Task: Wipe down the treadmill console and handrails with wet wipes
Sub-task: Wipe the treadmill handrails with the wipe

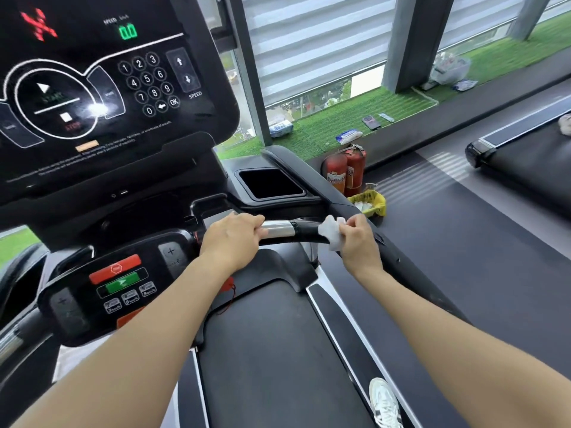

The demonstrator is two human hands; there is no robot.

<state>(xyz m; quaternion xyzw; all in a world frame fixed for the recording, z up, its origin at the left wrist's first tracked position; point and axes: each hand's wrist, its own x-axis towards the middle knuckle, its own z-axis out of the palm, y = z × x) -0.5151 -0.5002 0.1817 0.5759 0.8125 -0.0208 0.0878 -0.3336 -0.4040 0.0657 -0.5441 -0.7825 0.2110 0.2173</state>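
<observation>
The treadmill's black console fills the upper left, its speed readout lit green. Below it runs the front handrail, with a silver sensor section and a black grip. My left hand grips the handrail at the left end of the silver section. My right hand holds a crumpled white wet wipe and presses it around the black part of the rail where it meets the right side rail. A lower control panel with red and green buttons sits at lower left.
A cup-holder recess lies right of the console. Two red fire extinguishers and a yellow-lined bin stand on the floor beyond the rail. Wipe packs and a phone lie on the green sill. Another treadmill is at right.
</observation>
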